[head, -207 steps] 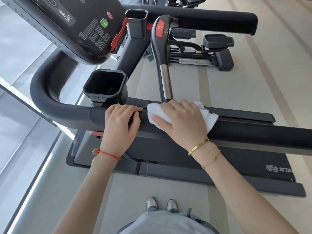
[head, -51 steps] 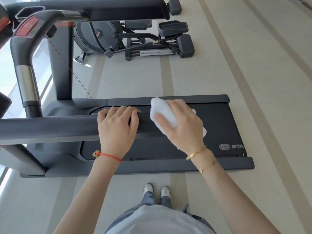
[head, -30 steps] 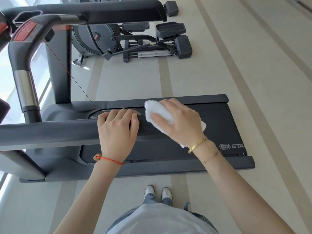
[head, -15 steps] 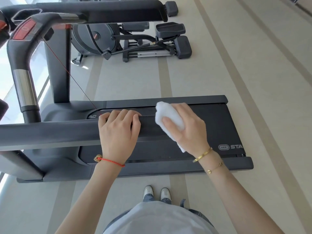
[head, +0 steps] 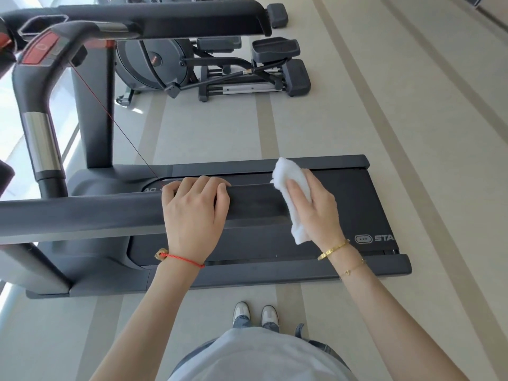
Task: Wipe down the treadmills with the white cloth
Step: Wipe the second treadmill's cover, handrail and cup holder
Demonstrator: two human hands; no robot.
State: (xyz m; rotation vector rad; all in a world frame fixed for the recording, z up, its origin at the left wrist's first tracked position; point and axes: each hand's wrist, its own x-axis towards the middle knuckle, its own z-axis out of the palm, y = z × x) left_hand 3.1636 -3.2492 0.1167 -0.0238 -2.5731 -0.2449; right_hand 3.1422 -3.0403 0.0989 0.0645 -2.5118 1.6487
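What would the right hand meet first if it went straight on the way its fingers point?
Probably nothing solid soon. The right hand holds the white cloth at the end of the handrail, fingers pointing up-left. Beyond lies open air above the treadmill belt; depth is unclear.

Fluffy white cloth (head: 292, 188); matt handrail (head: 82, 213)

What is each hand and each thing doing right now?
left hand: curled over the near handrail, gripping it.
right hand: holds the white cloth against the handrail's end.
white cloth: bunched up, partly under the right hand.
treadmill belt: bare, nothing on it.
red safety cord: stretched taut from the console down towards the left hand.
elliptical machine: standing unused behind the treadmill.
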